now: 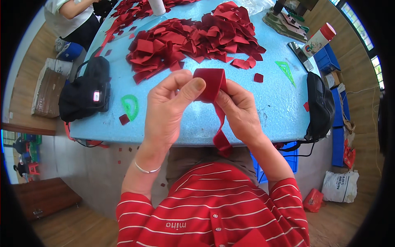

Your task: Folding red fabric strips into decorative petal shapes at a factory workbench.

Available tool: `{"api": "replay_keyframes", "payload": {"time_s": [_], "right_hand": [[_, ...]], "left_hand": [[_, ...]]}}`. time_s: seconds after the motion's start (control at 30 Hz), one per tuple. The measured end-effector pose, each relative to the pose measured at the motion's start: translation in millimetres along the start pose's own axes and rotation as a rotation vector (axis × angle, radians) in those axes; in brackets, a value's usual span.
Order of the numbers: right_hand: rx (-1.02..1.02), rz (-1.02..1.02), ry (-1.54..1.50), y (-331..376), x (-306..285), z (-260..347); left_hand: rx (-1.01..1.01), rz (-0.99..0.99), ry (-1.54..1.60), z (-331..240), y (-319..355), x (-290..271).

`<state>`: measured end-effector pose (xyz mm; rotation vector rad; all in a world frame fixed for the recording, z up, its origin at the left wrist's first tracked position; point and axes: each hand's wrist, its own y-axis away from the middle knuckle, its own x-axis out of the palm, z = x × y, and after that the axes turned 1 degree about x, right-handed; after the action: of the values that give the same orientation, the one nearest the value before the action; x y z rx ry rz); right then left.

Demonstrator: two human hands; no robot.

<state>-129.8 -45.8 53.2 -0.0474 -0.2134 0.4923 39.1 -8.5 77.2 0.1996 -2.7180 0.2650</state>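
Observation:
My left hand (168, 109) and my right hand (240, 111) both pinch a dark red velvet ribbon (210, 82), folded into a loop above the near edge of the light blue table (271, 103). The ribbon's tail hangs down between my wrists to just below the table edge. My left thumb presses on the loop's left side; my right fingers hold it from behind. A big heap of cut red ribbon pieces (193, 39) lies on the table just beyond my hands.
A black bag (84, 92) sits at the table's left edge, with a green protractor (130, 106) beside it. A green set square (286, 71), a red-capped bottle (319, 39) and another black bag (320, 105) lie at the right. Another person (70, 16) works at the far left.

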Motion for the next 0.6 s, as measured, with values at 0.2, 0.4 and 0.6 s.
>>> {"api": "replay_keyframes", "payload": {"time_s": [0.2,0.4,0.6], "right_hand": [[0.156,0.112,-0.485,-2,1,-4],[0.208,0.178,-0.636,-6,-8,-10],[0.15,0.166,-0.387,2,-6,-9]], "left_hand": [[0.007,-0.087,-0.06,16,-6,3],[-0.047,-0.192,-0.085,24,-5,11],[-0.05,-0.133,-0.026,27,-2,7]]}}
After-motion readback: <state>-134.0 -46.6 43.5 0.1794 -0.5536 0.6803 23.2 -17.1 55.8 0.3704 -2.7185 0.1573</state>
